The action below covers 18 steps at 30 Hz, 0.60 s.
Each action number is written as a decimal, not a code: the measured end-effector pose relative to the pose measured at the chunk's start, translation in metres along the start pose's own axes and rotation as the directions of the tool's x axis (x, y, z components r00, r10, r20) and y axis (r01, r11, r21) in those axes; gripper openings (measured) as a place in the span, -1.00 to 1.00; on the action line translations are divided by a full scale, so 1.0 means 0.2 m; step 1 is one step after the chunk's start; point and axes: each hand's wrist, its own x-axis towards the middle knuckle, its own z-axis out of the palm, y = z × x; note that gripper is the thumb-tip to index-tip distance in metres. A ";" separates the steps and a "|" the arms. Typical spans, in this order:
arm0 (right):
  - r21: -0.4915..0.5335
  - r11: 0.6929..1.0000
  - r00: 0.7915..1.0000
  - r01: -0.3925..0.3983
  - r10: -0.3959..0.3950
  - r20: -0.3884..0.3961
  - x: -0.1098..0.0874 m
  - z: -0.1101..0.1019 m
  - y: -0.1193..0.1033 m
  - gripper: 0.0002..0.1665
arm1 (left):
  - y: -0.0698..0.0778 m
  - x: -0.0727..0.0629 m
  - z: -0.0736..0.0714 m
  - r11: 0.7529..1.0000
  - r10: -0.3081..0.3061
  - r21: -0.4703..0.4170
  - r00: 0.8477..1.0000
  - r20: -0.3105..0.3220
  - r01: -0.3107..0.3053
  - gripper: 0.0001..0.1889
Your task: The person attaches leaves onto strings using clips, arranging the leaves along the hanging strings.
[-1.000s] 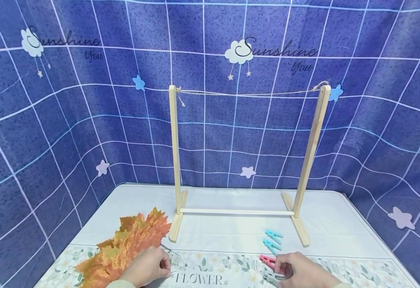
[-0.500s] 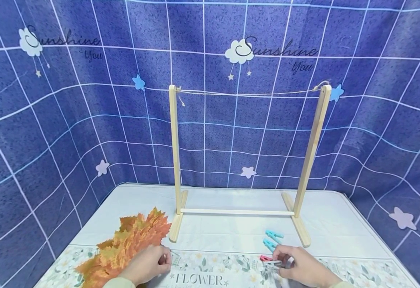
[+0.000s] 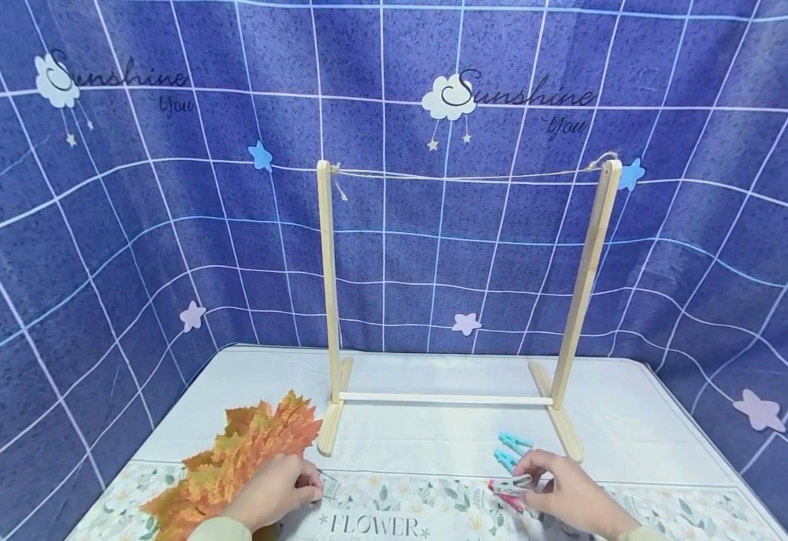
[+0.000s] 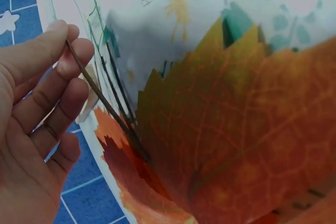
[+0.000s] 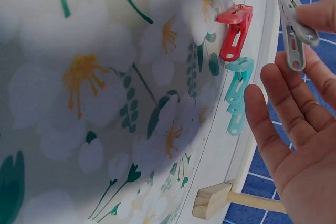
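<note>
My left hand (image 3: pixel 277 490) pinches the thin brown stem (image 4: pixel 97 88) of an artificial maple leaf (image 4: pixel 226 135) between thumb and forefinger. Other orange and yellow maple leaves (image 3: pixel 231 458) lie piled at the left, partly under that hand. Between the thumb and fingers of my right hand (image 3: pixel 569 492) is a grey clothespin (image 5: pixel 292 32), raised a little off the table. On the cloth close by lies a red clothespin (image 5: pixel 235 32). Two turquoise clothespins (image 3: pixel 514 442) rest just behind it, nearly touching in the right wrist view.
A wooden frame (image 3: pixel 329 285) with two uprights and a white lower bar stands at the back of the table. Twine (image 3: pixel 444 178) is strung between its tops. The table (image 3: pixel 434 443) wears a white cloth with a flower-print strip, and a blue gridded curtain (image 3: pixel 394 263) surrounds it.
My right hand has lifted the grey clothespin off the table and moved slightly back and up with it, uncovering the red one. The left hand has stayed nearly in place.
</note>
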 end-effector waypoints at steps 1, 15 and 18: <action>0.003 1.000 1.000 0.015 -0.015 -0.015 0.00 0.00 0.00 -0.77 | 0.00 0.00 -0.01 1.000 -0.004 -0.002 1.000 0.003 0.004 -0.87; 0.038 0.999 0.997 -0.020 0.023 -0.072 0.04 -0.05 -0.06 -0.82 | 0.04 0.01 -0.09 0.999 0.047 0.022 0.999 -0.001 -0.047 -0.89; 0.022 1.000 0.995 0.001 0.002 -0.099 0.06 -0.06 -0.06 -0.80 | 0.04 0.01 -0.10 0.994 0.094 0.068 0.995 -0.043 -0.091 -0.87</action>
